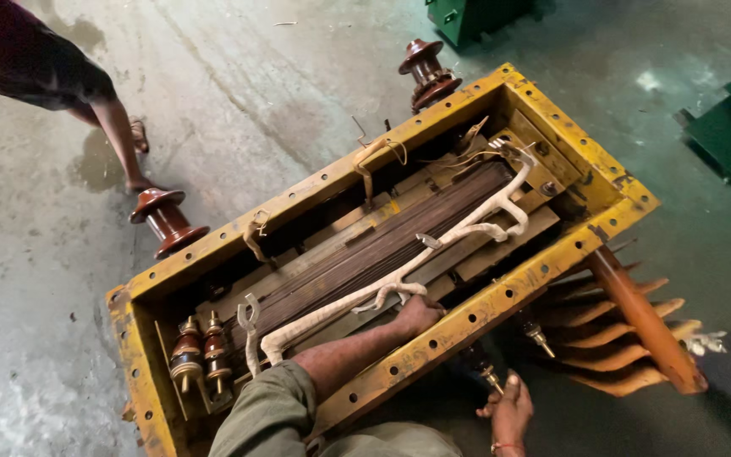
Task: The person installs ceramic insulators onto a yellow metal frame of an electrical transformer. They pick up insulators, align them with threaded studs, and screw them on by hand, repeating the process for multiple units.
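A yellow steel tank (501, 298) lies open, with a dark laminated core (382, 245) inside and pale cloth-wrapped leads (467, 227) running over it. My left hand (417, 315), on a green-sleeved arm, reaches into the tank and rests on the core beside the near wall, just under a wrapped lead. Its fingers are tucked down out of sight. My right hand (509, 412) is outside the tank below the near wall, thumb up, close to a small threaded stud (491, 377). Its grip is hidden.
Brown porcelain insulators stick out of the far wall (165, 218) (426, 73), and two small ones (200, 351) stand inside at the left end. Orange cooling fins and a pipe (636, 317) flank the right side. Another person's legs (120, 135) stand at the upper left. Green boxes (725, 127) sit on the concrete floor.
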